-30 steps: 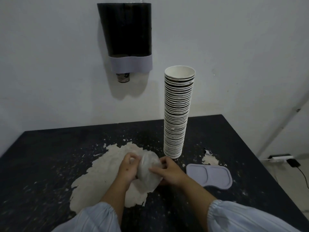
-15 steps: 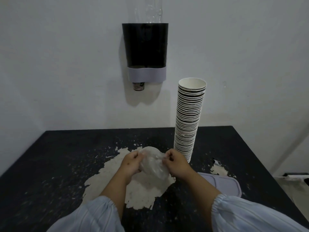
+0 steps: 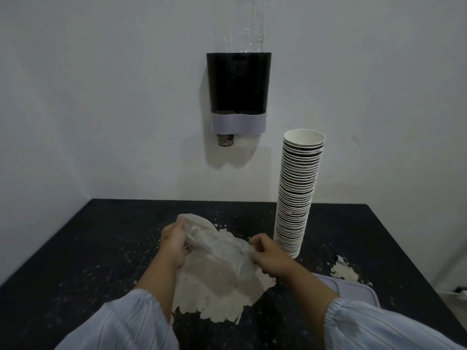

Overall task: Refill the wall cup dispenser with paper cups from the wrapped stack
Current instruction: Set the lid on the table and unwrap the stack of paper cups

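Crumpled plastic wrapper (image 3: 214, 245) stretches between both hands' grip, seemingly pinched.

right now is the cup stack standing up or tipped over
Upright. The paper cup stack stands on its base on the black table, rims up, top cup open, leaning a little left toward its foot. No hand touches it.

A tall unwrapped stack of paper cups (image 3: 297, 195) stands upright; the black dispenser (image 3: 238, 92) hangs at its ten o'clock; crumpled clear wrapper (image 3: 214, 245) at seven o'clock.
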The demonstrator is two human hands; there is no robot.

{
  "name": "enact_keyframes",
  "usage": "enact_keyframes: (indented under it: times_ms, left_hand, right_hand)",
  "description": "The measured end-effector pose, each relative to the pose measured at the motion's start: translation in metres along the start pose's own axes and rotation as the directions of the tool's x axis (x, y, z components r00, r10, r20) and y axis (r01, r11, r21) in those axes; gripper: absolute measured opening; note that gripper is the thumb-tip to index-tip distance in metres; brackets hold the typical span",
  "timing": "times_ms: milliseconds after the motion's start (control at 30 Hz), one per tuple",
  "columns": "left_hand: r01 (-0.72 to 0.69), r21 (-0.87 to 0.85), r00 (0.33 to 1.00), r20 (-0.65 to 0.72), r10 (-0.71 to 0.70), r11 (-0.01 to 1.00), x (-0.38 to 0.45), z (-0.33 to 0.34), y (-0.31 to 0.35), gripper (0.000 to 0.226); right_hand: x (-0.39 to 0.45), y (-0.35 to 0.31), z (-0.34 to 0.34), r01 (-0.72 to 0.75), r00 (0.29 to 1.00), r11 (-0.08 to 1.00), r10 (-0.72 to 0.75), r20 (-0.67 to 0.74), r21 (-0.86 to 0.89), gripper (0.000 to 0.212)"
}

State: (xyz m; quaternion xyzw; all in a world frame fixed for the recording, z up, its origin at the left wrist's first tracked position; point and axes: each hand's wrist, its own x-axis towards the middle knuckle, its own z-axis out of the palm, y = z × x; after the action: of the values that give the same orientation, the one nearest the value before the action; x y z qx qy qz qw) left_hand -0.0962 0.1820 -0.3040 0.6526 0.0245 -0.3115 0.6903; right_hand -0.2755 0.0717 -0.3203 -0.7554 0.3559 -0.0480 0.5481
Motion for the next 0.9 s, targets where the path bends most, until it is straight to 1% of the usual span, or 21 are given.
enact_keyframes:
  times_ms: [67, 100, 133, 200, 233, 300, 333, 400, 433, 467, 533, 633, 700, 733, 800, 900]
  left_hand:
    - [-0.04, 0.13, 0.999, 0.013, 0.038, 0.991, -0.003, 0.003, 0.002, 0.037]
    - [-0.043, 0.166, 0.999, 0.034, 0.038, 0.985, -0.007, 0.005, 0.003, 0.037]
    - [-0.028, 0.177, 0.998, 0.062, 0.017, 0.984, -0.01, 0.007, 0.003, 0.038]
    - [0.008, 0.136, 0.992, 0.126, -0.025, 0.991, -0.016, 0.012, 0.004, 0.039]
    - [-0.001, 0.109, 0.99, 0.143, -0.015, 0.994, -0.018, 0.014, 0.003, 0.041]
    - [-0.106, 0.122, 0.988, 0.127, 0.09, 0.987, -0.02, 0.015, 0.001, 0.049]
    - [-0.176, 0.149, 0.98, 0.122, 0.158, 0.973, -0.021, 0.014, 0.0, 0.059]
    - [-0.299, 0.205, 0.951, 0.145, 0.273, 0.932, -0.026, 0.01, -0.003, 0.08]
    - [-0.34, 0.237, 0.937, 0.163, 0.308, 0.91, -0.028, 0.008, -0.006, 0.083]
    - [-0.36, 0.27, 0.93, 0.179, 0.321, 0.893, -0.029, 0.007, -0.008, 0.083]
    - [-0.358, 0.308, 0.929, 0.211, 0.304, 0.881, -0.029, 0.003, -0.014, 0.074]
    - [-0.342, 0.368, 0.924, 0.296, 0.24, 0.864, -0.027, -0.001, -0.018, 0.047]
    - [-0.365, 0.385, 0.918, 0.302, 0.258, 0.848, -0.023, -0.005, -0.016, 0.029]
    - [-0.372, 0.39, 0.919, 0.281, 0.276, 0.842, -0.02, -0.008, -0.014, 0.024]
    - [-0.351, 0.382, 0.935, 0.195, 0.296, 0.855, -0.013, -0.016, -0.006, 0.021]
    - [-0.293, 0.259, 0.956, 0.073, 0.283, 0.92, -0.002, -0.031, 0.008, 0.015]
  right_hand:
    - [0.001, -0.012, 0.002, 0.032, 0.999, 0.992, -0.029, -0.023, 0.121, 0.036]
    - [0.001, -0.019, 0.004, 0.046, 0.999, 0.984, -0.044, -0.018, 0.172, 0.04]
    - [0.002, -0.025, 0.006, 0.065, 0.998, 0.982, -0.065, -0.007, 0.179, 0.045]
    - [0.002, -0.034, 0.013, 0.116, 0.992, 0.991, -0.118, 0.034, 0.071, 0.056]
    - [0.003, -0.037, 0.018, 0.142, 0.989, 0.99, -0.142, 0.042, -0.002, 0.057]
    - [0.006, -0.039, 0.023, 0.174, 0.985, 0.981, -0.175, -0.003, -0.082, 0.046]
    - [0.008, -0.039, 0.024, 0.176, 0.983, 0.982, -0.178, -0.035, -0.074, 0.039]
    - [0.011, -0.041, 0.024, 0.152, 0.985, 0.988, -0.152, -0.087, -0.006, 0.027]
    - [0.012, -0.041, 0.024, 0.144, 0.984, 0.989, -0.141, -0.111, 0.022, 0.025]
    - [0.013, -0.041, 0.022, 0.136, 0.981, 0.99, -0.13, -0.141, 0.04, 0.024]
    - [0.014, -0.042, 0.022, 0.128, 0.976, 0.988, -0.111, -0.188, 0.081, 0.02]
    - [0.015, -0.043, 0.022, 0.122, 0.973, 0.985, -0.095, -0.208, 0.122, 0.015]
    - [0.016, -0.044, 0.023, 0.114, 0.976, 0.985, -0.087, -0.199, 0.128, 0.013]
    - [0.016, -0.044, 0.023, 0.11, 0.977, 0.986, -0.084, -0.194, 0.127, 0.013]
    - [0.014, -0.042, 0.022, 0.103, 0.981, 0.987, -0.081, -0.178, 0.121, 0.013]
    - [0.012, -0.039, 0.021, 0.093, 0.99, 0.991, -0.082, -0.113, 0.098, 0.011]
